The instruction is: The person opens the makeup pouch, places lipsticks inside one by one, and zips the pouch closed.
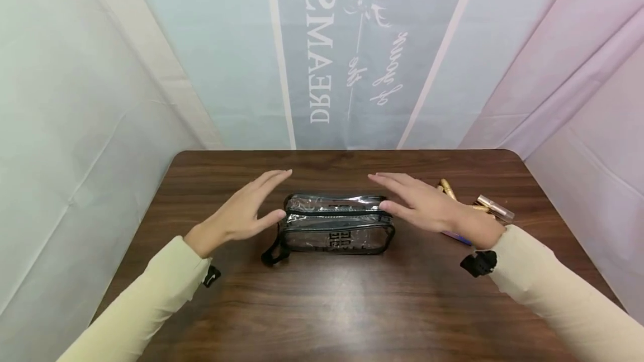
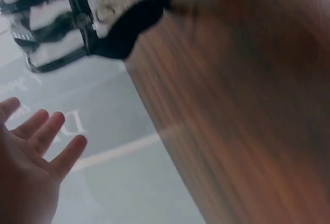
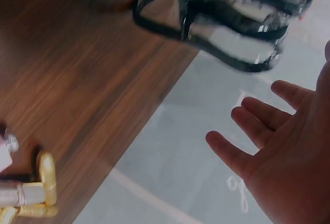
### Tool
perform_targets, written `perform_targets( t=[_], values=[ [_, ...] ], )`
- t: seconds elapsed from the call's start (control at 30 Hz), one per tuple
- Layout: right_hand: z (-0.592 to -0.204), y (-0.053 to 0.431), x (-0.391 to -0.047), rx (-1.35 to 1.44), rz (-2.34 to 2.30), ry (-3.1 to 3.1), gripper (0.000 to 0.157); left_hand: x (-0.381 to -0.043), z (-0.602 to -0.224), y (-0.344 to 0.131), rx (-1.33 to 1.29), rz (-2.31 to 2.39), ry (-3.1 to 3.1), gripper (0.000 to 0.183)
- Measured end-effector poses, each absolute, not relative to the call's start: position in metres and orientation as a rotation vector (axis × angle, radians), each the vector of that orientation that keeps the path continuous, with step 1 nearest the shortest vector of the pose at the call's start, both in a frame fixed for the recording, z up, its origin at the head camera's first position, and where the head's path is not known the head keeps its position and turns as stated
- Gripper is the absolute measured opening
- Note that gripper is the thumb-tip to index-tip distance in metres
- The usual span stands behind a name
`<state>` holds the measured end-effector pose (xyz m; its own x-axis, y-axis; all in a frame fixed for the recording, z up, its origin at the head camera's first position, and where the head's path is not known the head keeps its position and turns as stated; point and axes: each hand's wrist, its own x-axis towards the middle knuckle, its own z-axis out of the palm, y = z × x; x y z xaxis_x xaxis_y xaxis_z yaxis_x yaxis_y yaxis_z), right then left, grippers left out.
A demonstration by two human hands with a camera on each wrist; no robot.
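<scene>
Near the middle of a dark wood-grain bench, a clear plastic pouch with black edging, a dark zip across its top and dark lettering on its front. With the pouch as the hub of a clock face: at eight o'clock, a black strap, lying on the bench. At nine o'clock, just beside the pouch's end, the left hand, fingers straight, thumb spread away from them. At three o'clock, the right hand, likewise spread, thumb overlapping the pouch's end in the head view; impossible to tell whether touching. Farther out at three o'clock, partly hidden by the right hand and wrist, a cluster of gold tubes, a clear-ended tube and something blue, too covered to name. At eight and four o'clock, pale sleeves. At twelve o'clock, beyond the bench, a blue-grey cloth with white lettering and a deer's head. In both wrist views, visible fingers apart from the pouch.
</scene>
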<state>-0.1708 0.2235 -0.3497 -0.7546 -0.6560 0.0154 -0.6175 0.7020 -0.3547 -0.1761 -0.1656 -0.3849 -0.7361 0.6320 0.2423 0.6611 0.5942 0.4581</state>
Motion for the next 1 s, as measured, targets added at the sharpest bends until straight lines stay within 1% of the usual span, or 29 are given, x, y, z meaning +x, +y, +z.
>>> perform_targets(
  t=[0.2,0.4,0.47,0.53,0.8,1.0],
  values=[
    [-0.354,0.211,-0.155,-1.091,-0.523,2.768,0.066,-0.156,-0.399,-0.157,-1.127,-1.302,-2.695,0.076],
    [-0.368,0.201,-0.144,-1.132,-0.57,2.781,0.081,-0.143,-0.414,-0.146,-1.051,-1.392,-2.765,0.082],
    [-0.373,0.199,-0.141,-1.121,-0.599,2.791,0.083,-0.142,-0.418,-0.144,-1.024,-1.408,-2.769,0.083],
    [-0.378,0.198,-0.14,-1.115,-0.618,2.807,0.084,-0.142,-0.42,-0.142,-1.013,-1.412,-2.758,0.084],
    [-0.386,0.193,-0.143,-1.155,-0.609,2.872,0.076,-0.143,-0.422,-0.142,-1.004,-1.442,-2.737,0.084],
    [-0.39,0.191,-0.143,-1.164,-0.648,2.868,0.074,-0.14,-0.424,-0.144,-0.94,-1.464,-2.761,0.089]
  ],
)
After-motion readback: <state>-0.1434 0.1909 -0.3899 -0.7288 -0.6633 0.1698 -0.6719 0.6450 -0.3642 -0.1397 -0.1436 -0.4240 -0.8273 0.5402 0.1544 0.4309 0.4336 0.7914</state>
